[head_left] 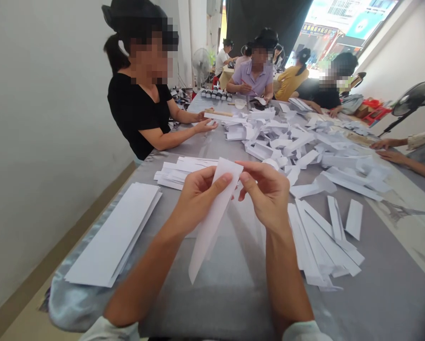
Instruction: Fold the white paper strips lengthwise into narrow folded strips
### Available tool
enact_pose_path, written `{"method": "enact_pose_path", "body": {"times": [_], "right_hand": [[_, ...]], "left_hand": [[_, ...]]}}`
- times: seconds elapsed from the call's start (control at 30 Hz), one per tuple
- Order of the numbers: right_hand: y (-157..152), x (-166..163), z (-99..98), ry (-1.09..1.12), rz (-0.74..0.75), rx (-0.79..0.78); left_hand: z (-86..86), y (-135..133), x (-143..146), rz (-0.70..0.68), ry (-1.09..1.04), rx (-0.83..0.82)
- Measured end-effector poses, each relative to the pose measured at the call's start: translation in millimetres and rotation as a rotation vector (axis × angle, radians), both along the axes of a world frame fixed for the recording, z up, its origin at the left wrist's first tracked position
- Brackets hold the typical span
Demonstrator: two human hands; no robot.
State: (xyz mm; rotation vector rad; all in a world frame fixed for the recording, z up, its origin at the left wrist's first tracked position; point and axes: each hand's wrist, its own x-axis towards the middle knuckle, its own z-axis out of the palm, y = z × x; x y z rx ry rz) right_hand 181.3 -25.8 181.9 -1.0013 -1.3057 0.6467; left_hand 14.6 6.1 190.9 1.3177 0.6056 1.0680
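The left hand and right hand pinch the upper end of a white paper strip, close together above the tabletop. The strip's long axis slants down toward the person, its lower tip nearer the left forearm.

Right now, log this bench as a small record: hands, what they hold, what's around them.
left hand: holds white paper strip near its top
right hand: pinches the same strip at its upper edge
left of hands: neat stack of white paper strips on grey table cover
right of hands: loose pile of paper strips
ahead: heap of folded paper pieces
nearby: co-worker in black top at the table's side, both hands over the table
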Motion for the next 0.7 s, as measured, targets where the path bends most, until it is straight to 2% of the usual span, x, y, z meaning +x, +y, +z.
{"method": "enact_pose_path", "body": {"times": [0.2, 0.43, 0.7], "right_hand": [[-2.1, -0.6, 2.1, 0.038, 0.031, 0.013], [-1.2, 0.4, -1.1, 0.002, -0.012, 0.017], [-1.7, 0.0, -0.2, 0.041, 0.034, 0.071]], "left_hand": [[0.6, -1.0, -1.4, -0.008, 0.020, 0.000], [-0.3, -1.5, -1.2, -0.003, 0.025, 0.008], [-1.4, 0.0, -0.1, -0.007, 0.015, 0.005]]}}
